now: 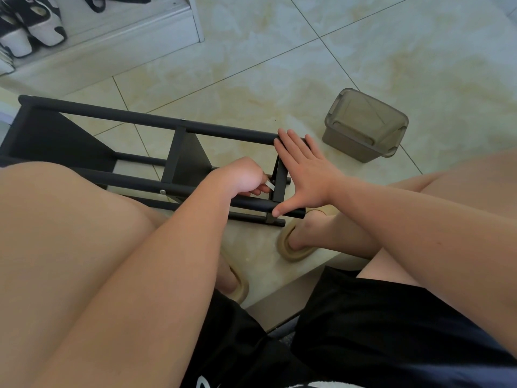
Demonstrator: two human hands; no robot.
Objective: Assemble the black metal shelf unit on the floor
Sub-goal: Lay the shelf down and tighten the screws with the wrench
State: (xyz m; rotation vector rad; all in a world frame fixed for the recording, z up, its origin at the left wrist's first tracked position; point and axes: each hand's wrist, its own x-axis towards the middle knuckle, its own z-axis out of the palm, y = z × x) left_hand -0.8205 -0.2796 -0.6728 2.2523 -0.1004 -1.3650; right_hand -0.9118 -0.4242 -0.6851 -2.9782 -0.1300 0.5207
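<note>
The shelf (184, 155) is lying sideways on the floor (279, 79). The right hand (305, 175) is pressing flat, fingers spread, on its end — steadying it — while the left hand (246, 177) is pinching a small silvery tool (270, 186), likely tightening a fastener.

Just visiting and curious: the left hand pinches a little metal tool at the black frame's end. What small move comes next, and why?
Probably a short turn of the silvery tool by the left hand, tightening the joint at the end bracket. The tool sits at that bracket, and the right hand lies spread flat across the tubes of the shelf unit, bracing it.
</note>
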